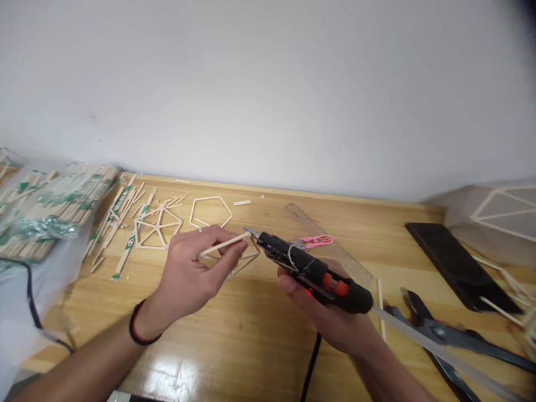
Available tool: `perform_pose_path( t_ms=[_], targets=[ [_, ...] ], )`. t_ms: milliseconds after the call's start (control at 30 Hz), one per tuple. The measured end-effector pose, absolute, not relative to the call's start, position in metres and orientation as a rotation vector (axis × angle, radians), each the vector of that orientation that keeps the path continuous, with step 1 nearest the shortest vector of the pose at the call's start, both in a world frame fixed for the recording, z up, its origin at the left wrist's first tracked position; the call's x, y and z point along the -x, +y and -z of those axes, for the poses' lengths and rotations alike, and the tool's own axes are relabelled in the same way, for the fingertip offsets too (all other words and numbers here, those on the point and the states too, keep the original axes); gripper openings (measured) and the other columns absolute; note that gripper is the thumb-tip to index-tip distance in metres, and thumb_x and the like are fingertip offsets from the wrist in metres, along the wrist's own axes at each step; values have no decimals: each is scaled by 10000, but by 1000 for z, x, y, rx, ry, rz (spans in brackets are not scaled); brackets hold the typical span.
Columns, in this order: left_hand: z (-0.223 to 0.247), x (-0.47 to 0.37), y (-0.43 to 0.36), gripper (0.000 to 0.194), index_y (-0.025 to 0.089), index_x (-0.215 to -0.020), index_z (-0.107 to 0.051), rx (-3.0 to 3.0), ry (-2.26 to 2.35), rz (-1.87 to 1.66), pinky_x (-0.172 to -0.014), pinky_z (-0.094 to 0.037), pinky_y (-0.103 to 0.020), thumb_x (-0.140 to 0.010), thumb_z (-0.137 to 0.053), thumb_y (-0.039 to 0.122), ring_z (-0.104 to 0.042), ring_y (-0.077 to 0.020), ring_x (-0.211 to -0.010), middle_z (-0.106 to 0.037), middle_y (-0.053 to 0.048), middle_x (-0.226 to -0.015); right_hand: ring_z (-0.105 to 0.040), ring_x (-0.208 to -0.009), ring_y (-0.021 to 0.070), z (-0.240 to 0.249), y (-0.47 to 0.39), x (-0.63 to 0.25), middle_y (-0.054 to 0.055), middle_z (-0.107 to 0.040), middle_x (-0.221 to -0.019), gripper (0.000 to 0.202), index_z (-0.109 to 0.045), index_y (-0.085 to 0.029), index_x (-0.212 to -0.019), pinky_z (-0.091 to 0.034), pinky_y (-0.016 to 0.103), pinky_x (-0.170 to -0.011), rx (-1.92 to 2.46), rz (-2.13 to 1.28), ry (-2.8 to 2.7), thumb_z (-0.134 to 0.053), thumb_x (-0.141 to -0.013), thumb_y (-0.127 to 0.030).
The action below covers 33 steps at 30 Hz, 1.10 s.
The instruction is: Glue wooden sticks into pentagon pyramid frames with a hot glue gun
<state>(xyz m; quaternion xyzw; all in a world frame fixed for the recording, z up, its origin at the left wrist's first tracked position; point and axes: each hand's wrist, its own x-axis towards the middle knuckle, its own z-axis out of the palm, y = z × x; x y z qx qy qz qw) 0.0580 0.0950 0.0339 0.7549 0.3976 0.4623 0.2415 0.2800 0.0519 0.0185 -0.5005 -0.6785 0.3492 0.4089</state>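
Note:
Between its thumb and fingers my left hand pinches a thin wooden stick, angled up to the right. My right hand is wrapped round a black and orange glue gun, whose metal nozzle is at the stick's upper end. A clear glue stick trails from the gun's back. Partly hidden behind my left hand is a wooden stick frame. Farther back lie a pentagon of sticks and a spoked pentagon frame.
Bagged chopsticks and loose sticks lie at the left. A ruler and pink cutter are beyond the gun. On the right are a black phone, pliers and stick structures. A wall stands behind.

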Motion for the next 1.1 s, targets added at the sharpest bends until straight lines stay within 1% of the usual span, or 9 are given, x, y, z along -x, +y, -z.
perform_pose_path(
  t_ms=[100,167,267,400,500,567,700,900,1100],
  targets=[
    [-36,-56,95,138,172,-809,-750,-1991,1108,-1238,-610,-509,-156,-946,-737,179,-695,-71,-609,-760,35,-681,-504,-555,123,-20,53,-280,-35,-553,-625,299,-552,-221,-676,-412,248,-531,1224,-852,-1733,-646,-955,-274],
    [-37,-56,95,165,179,-787,-747,-1940,1124,-1231,-612,-513,-152,-951,-732,191,-692,-71,-608,-753,40,-666,-484,-531,113,-20,53,-280,-42,-535,-605,282,-562,-218,-682,-400,244,-515,1192,-857,-1731,-641,-951,-245],
    [-37,-55,94,178,186,-771,-749,-1879,1139,-1212,-607,-517,-158,-948,-733,203,-692,-78,-606,-752,36,-663,-455,-505,103,-16,52,-284,-45,-521,-603,263,-595,-217,-707,-395,238,-489,1164,-879,-1664,-642,-963,-257],
    [-35,-55,94,185,188,-778,-756,-1753,1114,-1153,-620,-547,-181,-952,-738,246,-710,-100,-610,-756,20,-679,-510,-538,119,-11,49,-286,-13,-616,-694,191,-675,-224,-799,-413,243,-482,1176,-901,-1606,-641,-979,-278],
    [-36,-55,94,189,188,-786,-758,-1652,1077,-1112,-610,-554,-179,-953,-746,276,-708,-101,-609,-750,15,-683,-538,-560,131,-12,49,-286,-10,-606,-669,237,-655,-223,-754,-438,248,-504,1179,-947,-1631,-647,-978,-301],
    [-37,-56,94,192,186,-781,-755,-1589,1050,-1094,-583,-545,-165,-947,-754,283,-702,-94,-600,-745,15,-681,-529,-556,129,-14,49,-285,-14,-589,-651,254,-644,-222,-740,-443,249,-509,1182,-967,-1631,-653,-974,-320],
    [-40,-57,95,199,170,-751,-739,-1447,994,-1064,-553,-549,-143,-925,-768,262,-708,-88,-572,-733,13,-675,-485,-529,114,-14,50,-284,-24,-570,-637,257,-639,-220,-743,-407,236,-475,1179,-1000,-1622,-649,-978,-325],
    [-43,-58,96,183,153,-751,-739,-1358,979,-1037,-538,-573,-154,-902,-778,247,-707,-101,-552,-732,-4,-663,-523,-560,116,-14,49,-284,-32,-578,-660,222,-638,-226,-764,-431,237,-515,1160,-1006,-1653,-644,-978,-289],
    [-43,-59,97,163,156,-766,-738,-1392,971,-1035,-522,-569,-177,-907,-754,235,-703,-114,-548,-727,-13,-662,-519,-542,131,-21,53,-281,-37,-543,-623,206,-591,-231,-733,-436,266,-523,1145,-936,-1691,-641,-933,-241]
  ],
)
